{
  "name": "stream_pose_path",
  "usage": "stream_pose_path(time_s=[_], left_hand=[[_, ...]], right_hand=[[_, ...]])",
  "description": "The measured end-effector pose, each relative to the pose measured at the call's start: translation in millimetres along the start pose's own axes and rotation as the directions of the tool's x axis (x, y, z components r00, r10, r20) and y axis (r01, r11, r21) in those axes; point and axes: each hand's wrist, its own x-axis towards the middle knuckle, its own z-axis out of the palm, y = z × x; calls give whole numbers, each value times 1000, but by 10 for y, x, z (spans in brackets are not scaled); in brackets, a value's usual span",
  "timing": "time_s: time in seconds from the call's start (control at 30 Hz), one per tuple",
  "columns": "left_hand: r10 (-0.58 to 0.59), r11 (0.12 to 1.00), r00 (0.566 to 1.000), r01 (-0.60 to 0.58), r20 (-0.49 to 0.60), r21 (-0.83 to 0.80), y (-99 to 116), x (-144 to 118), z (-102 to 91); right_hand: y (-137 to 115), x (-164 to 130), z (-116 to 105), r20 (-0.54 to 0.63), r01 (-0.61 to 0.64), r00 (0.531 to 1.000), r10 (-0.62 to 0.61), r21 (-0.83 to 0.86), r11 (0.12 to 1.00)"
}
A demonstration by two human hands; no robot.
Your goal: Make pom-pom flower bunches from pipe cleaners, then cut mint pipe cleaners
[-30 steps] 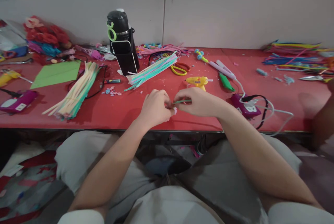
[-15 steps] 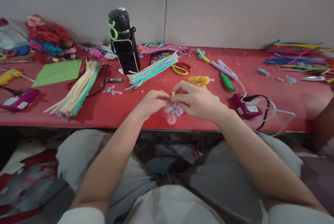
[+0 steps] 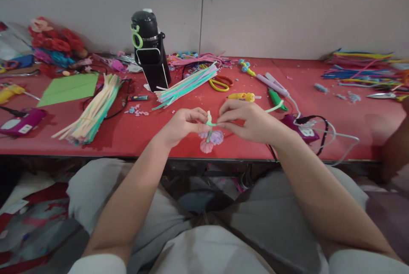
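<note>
My left hand [image 3: 182, 128] is closed in a pinch around the stem of a small pipe-cleaner flower [image 3: 217, 137]. Its lilac and pink petals hang below my fingers, while a pale twisted end pokes up above them. Thumb and fingertips of my right hand [image 3: 252, 121] are pressed together on a mint-green pipe cleaner [image 3: 275, 107]. That strip wraps against the stem between both hands, and its free end sticks out beyond my right knuckles. The stem is partly hidden by my left fingers.
Behind my hands lie a yellow glue gun [image 3: 241, 96], scissors [image 3: 220, 83] and a pipe-cleaner bundle [image 3: 187, 86]. A black bottle [image 3: 150, 52] stands at the back. To the right are a purple power socket [image 3: 300, 128] and cables; another bundle [image 3: 92, 112] lies left.
My hands have moved slightly apart, uncovering the stem and a green strip between them. The green strip's free end now shows past my right hand.
</note>
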Motion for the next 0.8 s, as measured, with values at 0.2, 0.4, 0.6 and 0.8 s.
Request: stream_pose_path(time_s=[0.2, 0.4, 0.6, 0.8], left_hand=[[-7, 959, 979, -51, 202, 277, 63, -21, -37], [-89, 895, 951, -53, 294, 442, 107, -30, 39], [-239, 853, 959, 132, 153, 506, 107, -38, 163], [-251, 815, 968, 222, -20, 536, 7, -10, 209]], right_hand=[[34, 24, -8, 201, -125, 972, 117, 27, 992], [-42, 116, 42, 254, -128, 953, 164, -154, 980], [-154, 238, 37, 274, -52, 954, 125, -257, 965], [-214, 233, 22, 316, -53, 940, 126, -231, 972]])
